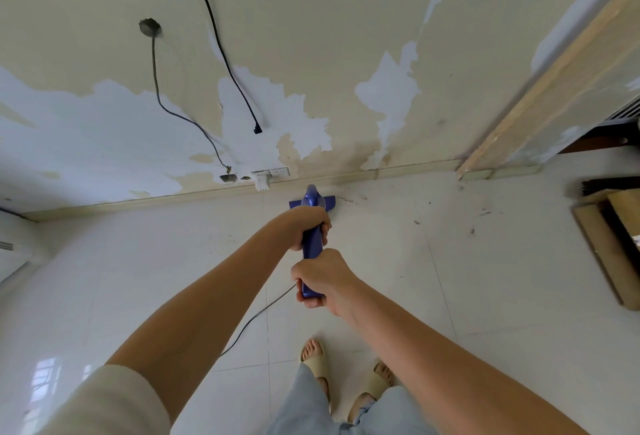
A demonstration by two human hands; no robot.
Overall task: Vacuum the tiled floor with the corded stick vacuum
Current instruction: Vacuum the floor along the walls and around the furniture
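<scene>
A blue stick vacuum [312, 244] points away from me across the pale tiled floor [398, 261]. Its flat head [329, 199] rests against the skirting board below the wall. My left hand [306, 223] is closed around the upper body of the vacuum. My right hand [320, 277] grips the handle end, nearer to me. A thin dark cord [259, 313] runs from the handle down to the left and disappears behind my left forearm. Dark specks of dirt [472, 230] lie on the tiles to the right of the head.
White wall sockets [273, 174] with a plug sit low on the peeling wall, and two dark cables [221, 50] hang above them. Wooden furniture [609, 244] stands on the right beside a door frame [540, 95]. My sandalled feet [346, 372] are at the bottom.
</scene>
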